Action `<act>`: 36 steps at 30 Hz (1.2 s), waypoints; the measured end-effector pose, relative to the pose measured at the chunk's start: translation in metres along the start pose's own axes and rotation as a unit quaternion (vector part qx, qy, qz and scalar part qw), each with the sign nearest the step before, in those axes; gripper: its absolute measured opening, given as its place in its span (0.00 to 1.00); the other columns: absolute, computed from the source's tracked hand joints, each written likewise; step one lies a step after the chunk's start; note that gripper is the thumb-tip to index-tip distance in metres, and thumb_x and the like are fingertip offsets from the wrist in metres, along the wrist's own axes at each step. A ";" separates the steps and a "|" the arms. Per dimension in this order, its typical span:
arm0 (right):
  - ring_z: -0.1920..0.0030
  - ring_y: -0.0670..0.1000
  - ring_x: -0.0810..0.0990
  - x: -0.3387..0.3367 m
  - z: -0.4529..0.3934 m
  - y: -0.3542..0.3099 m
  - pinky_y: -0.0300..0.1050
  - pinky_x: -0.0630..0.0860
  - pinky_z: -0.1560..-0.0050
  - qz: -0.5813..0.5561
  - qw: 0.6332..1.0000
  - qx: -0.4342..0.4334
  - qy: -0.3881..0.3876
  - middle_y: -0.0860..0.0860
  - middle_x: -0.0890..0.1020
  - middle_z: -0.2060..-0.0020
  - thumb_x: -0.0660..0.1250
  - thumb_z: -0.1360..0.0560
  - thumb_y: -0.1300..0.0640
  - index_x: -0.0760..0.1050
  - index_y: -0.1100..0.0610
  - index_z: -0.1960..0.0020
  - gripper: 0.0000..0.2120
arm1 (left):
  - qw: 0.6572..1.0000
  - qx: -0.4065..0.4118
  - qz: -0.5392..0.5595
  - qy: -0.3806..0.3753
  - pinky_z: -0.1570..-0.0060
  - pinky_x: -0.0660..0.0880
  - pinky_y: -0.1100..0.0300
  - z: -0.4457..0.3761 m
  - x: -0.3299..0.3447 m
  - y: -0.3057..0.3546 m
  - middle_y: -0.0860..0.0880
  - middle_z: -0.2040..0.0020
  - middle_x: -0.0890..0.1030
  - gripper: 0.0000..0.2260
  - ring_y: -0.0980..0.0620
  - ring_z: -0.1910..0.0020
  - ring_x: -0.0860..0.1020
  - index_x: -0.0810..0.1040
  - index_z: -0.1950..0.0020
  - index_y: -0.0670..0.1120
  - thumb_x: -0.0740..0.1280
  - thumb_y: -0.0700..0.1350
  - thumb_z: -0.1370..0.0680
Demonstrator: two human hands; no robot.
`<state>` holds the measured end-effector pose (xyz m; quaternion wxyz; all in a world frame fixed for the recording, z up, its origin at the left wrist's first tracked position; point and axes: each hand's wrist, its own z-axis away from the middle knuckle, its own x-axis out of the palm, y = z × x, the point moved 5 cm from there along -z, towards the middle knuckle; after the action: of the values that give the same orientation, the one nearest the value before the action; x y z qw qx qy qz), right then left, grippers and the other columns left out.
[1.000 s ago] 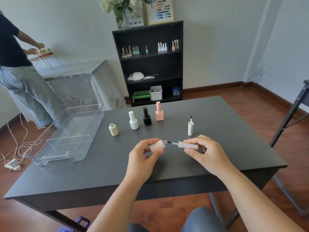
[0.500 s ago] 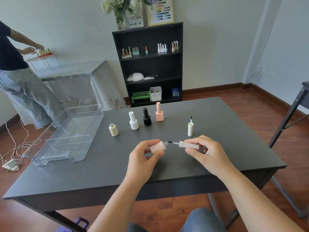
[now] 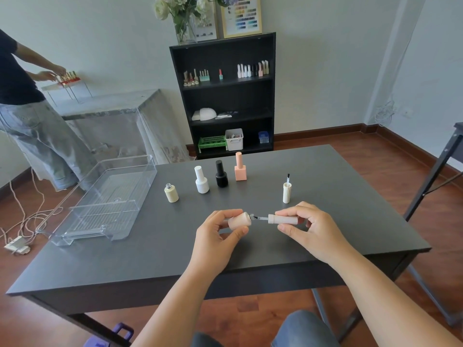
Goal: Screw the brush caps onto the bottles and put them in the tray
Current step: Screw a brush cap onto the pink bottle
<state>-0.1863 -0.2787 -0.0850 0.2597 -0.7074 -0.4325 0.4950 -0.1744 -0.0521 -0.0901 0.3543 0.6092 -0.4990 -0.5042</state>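
Clear tray (image 3: 150, 169) overhanging table (image 3: 350, 196) edge.

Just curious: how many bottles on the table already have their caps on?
3, in a row at the back: white bottle, black bottle, pink square bottle. None seem hidden.

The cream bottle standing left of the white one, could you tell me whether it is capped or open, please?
Open. The cream bottle stands upright with its bare threaded neck showing; a cream brush cap stands apart, brush up.
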 end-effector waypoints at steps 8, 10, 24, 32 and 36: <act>0.55 0.45 0.73 0.001 -0.003 -0.016 0.30 0.68 0.54 0.073 0.996 -0.050 -0.022 0.40 0.77 0.62 0.76 0.30 0.57 0.82 0.42 0.48 0.14 | 0.998 0.013 -0.007 -0.056 0.52 0.77 0.70 0.004 0.007 0.001 0.62 0.50 0.81 0.15 0.60 0.49 0.81 0.83 0.48 0.59 0.75 0.40 0.27; 0.55 0.44 0.73 0.003 -0.004 -0.023 0.29 0.67 0.54 0.093 0.992 -0.076 -0.024 0.39 0.76 0.61 0.76 0.31 0.58 0.82 0.44 0.48 0.14 | 0.998 0.015 -0.015 -0.060 0.53 0.77 0.69 0.005 0.008 0.002 0.62 0.50 0.81 0.14 0.60 0.49 0.81 0.83 0.47 0.57 0.75 0.41 0.27; 0.61 0.48 0.76 0.003 -0.008 -0.056 0.39 0.76 0.60 0.175 0.957 -0.228 -0.041 0.53 0.78 0.55 0.75 0.31 0.64 0.83 0.58 0.47 0.12 | 0.981 -0.107 0.100 -0.131 0.58 0.79 0.63 0.006 0.006 0.005 0.53 0.60 0.85 0.07 0.56 0.60 0.82 0.86 0.47 0.52 0.72 0.50 0.24; 0.59 0.44 0.74 0.015 -0.010 -0.045 0.32 0.69 0.58 0.124 0.975 -0.117 -0.146 0.45 0.75 0.57 0.66 0.23 0.61 0.79 0.53 0.40 0.13 | 0.992 -0.045 0.013 -0.113 0.55 0.78 0.63 -0.002 -0.005 0.008 0.51 0.57 0.86 0.13 0.56 0.61 0.82 0.84 0.52 0.59 0.77 0.41 0.29; 0.59 0.46 0.73 0.021 -0.012 -0.042 0.40 0.71 0.57 0.130 0.968 -0.075 -0.199 0.44 0.73 0.60 0.62 0.20 0.57 0.78 0.47 0.39 0.12 | 0.991 0.074 -0.059 -0.100 0.52 0.79 0.65 -0.001 -0.006 0.020 0.53 0.52 0.82 0.16 0.53 0.51 0.82 0.82 0.53 0.56 0.77 0.36 0.30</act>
<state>-0.1877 -0.2388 -0.0572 0.0474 -0.6622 -0.4157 0.6216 -0.1783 -0.0511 -0.0698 0.2265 0.6086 -0.5310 -0.5444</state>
